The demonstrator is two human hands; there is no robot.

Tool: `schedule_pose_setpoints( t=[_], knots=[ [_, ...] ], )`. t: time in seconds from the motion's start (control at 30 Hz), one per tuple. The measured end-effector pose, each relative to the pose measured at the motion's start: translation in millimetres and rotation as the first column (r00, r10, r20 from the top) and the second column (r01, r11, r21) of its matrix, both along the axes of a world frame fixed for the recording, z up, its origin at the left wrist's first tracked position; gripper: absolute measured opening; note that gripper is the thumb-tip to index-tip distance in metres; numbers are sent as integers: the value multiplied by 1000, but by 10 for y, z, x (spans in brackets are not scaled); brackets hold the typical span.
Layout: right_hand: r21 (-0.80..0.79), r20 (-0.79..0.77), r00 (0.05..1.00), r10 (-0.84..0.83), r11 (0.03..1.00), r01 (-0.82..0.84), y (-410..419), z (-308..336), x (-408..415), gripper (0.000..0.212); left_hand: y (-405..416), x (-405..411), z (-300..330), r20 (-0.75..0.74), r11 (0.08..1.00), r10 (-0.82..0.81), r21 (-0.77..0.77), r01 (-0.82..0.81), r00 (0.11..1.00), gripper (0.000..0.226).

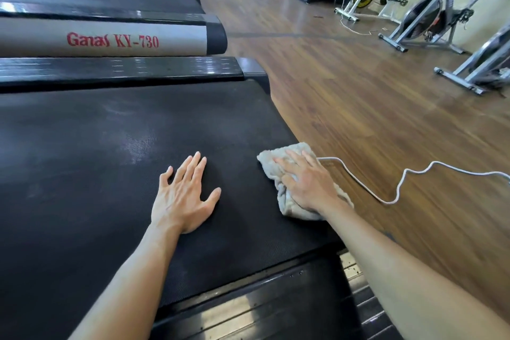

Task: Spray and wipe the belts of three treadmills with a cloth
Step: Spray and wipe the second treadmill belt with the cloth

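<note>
A wide black treadmill belt (pixel 96 146) fills the lower left of the head view. My left hand (pixel 183 193) lies flat on it with fingers spread and straight. To its right, at the belt's rear end, my right hand (pixel 305 182) presses a crumpled beige cloth (pixel 287 201) onto the belt, fingers stretched over it. The cloth bunches out in front of and beneath that hand. No spray bottle is in view.
Behind stands another treadmill with a grey side rail (pixel 110 40) marked "Ganas KY-730", and more treadmills beyond. A white cable (pixel 397 193) snakes over the wooden floor (pixel 358 96) on the right. Exercise bikes (pixel 430 16) line the far right wall.
</note>
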State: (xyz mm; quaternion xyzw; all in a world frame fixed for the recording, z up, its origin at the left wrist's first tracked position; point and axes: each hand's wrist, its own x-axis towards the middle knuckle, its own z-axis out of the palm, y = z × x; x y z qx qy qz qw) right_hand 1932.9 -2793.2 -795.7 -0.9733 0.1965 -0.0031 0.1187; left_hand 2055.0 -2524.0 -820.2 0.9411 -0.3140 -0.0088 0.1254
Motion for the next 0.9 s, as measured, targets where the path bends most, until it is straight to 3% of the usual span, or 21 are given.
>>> schedule_pose_setpoints(
  t=[0.1,0.23,0.37,0.5,0.6,0.7,0.8,0.9],
  knots=[
    [-29,-32,987,156,987,-157,116,-7,190,56,1,-10,19,-9,1000,2,13,-2,1000,95],
    [68,-21,955,297,953,-295,300,81,-436,67,3,-12,44,-6,1000,3,-8,-3,1000,95],
    [77,-14,992,126,989,-125,121,90,-508,75,21,-44,49,-6,1000,-5,-25,5,1000,96],
    [16,-71,997,-37,999,38,-32,3,401,68,23,-61,46,-4,999,1,-54,-1,1000,94],
    [-44,-45,989,140,989,-142,187,0,529,57,32,12,102,-41,994,12,-108,-17,999,93],
    [62,-26,948,316,947,-314,190,115,98,69,-15,265,178,-30,986,-17,-169,12,999,88],
    [49,-20,977,211,976,-210,-109,88,134,72,-109,652,295,-19,983,-26,-182,22,999,92],
    [-14,-17,999,35,999,-35,-318,-14,800,75,-223,953,324,-46,981,-6,-194,-3,999,97]
  ],
)
